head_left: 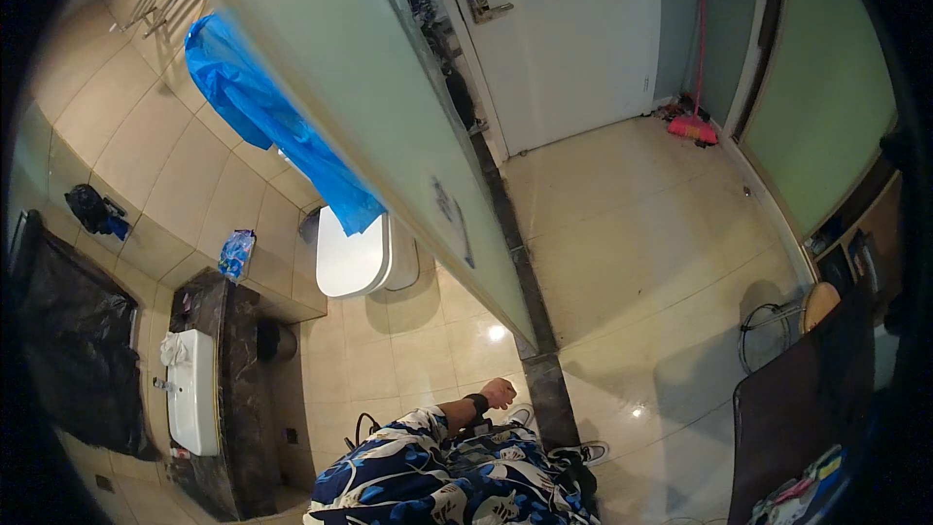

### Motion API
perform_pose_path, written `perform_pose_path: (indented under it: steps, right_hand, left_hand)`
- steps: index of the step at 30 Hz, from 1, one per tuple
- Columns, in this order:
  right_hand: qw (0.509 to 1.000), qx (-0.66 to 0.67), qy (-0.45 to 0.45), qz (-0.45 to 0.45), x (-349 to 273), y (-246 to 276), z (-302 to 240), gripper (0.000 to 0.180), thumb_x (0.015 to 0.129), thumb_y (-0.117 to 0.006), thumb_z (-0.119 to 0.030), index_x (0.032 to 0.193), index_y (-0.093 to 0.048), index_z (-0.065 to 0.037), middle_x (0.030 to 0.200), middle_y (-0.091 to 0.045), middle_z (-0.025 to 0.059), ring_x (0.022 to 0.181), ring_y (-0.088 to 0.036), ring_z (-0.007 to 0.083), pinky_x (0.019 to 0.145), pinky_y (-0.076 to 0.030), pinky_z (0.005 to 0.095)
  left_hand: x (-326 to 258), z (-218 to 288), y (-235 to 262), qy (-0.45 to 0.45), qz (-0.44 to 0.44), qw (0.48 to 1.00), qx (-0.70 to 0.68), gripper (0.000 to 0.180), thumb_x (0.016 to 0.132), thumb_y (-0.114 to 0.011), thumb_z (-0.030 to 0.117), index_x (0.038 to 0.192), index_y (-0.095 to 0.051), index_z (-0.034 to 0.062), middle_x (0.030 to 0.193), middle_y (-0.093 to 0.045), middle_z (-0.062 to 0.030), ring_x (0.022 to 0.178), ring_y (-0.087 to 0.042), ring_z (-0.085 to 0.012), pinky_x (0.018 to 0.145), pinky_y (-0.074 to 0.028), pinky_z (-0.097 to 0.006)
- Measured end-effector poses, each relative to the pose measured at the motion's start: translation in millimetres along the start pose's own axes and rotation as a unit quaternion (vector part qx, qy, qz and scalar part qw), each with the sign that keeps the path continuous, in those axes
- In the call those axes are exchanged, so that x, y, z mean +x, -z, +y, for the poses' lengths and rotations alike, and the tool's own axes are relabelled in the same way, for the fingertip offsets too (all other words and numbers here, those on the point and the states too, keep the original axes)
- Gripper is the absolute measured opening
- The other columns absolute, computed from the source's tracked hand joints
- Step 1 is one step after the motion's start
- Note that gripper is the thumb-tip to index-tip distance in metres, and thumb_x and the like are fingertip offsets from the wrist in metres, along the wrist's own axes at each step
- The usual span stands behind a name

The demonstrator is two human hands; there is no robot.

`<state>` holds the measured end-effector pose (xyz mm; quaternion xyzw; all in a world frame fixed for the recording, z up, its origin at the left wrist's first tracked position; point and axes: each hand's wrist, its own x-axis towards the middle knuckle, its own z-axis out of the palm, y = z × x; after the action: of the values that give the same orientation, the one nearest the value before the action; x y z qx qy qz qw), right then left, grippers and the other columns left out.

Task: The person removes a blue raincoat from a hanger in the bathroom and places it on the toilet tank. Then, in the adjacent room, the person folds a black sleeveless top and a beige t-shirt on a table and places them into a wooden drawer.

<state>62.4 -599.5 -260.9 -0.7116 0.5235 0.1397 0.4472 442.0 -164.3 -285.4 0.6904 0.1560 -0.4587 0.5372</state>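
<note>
My left hand (pixel 499 394) hangs in front of my body, with a black band (pixel 477 402) round its wrist. Its fingers look loosely curled, and I see nothing in them. The patterned blue and white shirt (pixel 418 462) fills the lower middle of the view, and both shoes show beyond it. Closest to the hand are the tiled floor (pixel 457 350) and a dark stone threshold (pixel 550 394). My right hand is out of view.
A frosted glass panel (pixel 389 136) stands ahead, with a blue plastic sheet (pixel 282 126) beside it. Leftward are a white toilet (pixel 355 258) and a sink (pixel 199 399). Rightward are a white door (pixel 573 39), a pink broom (pixel 693 126), a round-topped stool (pixel 821 306) and a dark chair back (pixel 797 408).
</note>
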Motion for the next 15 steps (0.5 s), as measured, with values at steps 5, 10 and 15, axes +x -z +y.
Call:
perform_pose_path:
  steps: [5, 10, 15]
  right_hand:
    - [0.998, 0.046, -0.018, -0.024, 29.0, 21.3, -2.2, 0.02, 0.083, -0.055, -0.023, 0.085, -0.061, -0.003, 0.076, -0.063, 0.0122, 0.066, -0.062, 0.0262, 0.055, -0.05, 0.0362]
    - [0.993, 0.103, -0.042, -0.046, 36.7, 37.8, 4.8, 0.02, 0.083, -0.056, -0.023, 0.085, -0.06, -0.003, 0.075, -0.063, 0.0114, 0.066, -0.062, 0.0252, 0.054, -0.05, 0.0349]
    - [0.967, 0.243, -0.07, -0.031, 14.2, 53.0, 48.7, 0.019, 0.083, -0.057, -0.022, 0.084, -0.059, -0.003, 0.075, -0.063, 0.0105, 0.066, -0.063, 0.0242, 0.053, -0.051, 0.0336]
  left_hand:
    - [-18.9, 60.1, -73.5, 0.01, 0.002, 0.998, 0.059, 0.021, 0.089, -0.055, 0.016, 0.097, -0.061, -0.0016, 0.075, -0.063, -0.0113, 0.056, -0.056, -0.0159, 0.043, -0.04, -0.03]
    - [-1.5, 78.7, -121.3, -0.001, 0.027, 0.991, 0.133, 0.023, 0.089, -0.056, 0.022, 0.095, -0.062, 0.0009, 0.078, -0.064, -0.0099, 0.058, -0.058, -0.0159, 0.048, -0.047, -0.031]
    - [31.1, 101.7, -149.2, -0.03, -0.134, 0.991, 0.005, 0.019, 0.09, -0.051, 0.021, 0.09, -0.056, 0.0035, 0.08, -0.059, -0.011, 0.065, -0.059, -0.0248, 0.054, -0.049, -0.034]
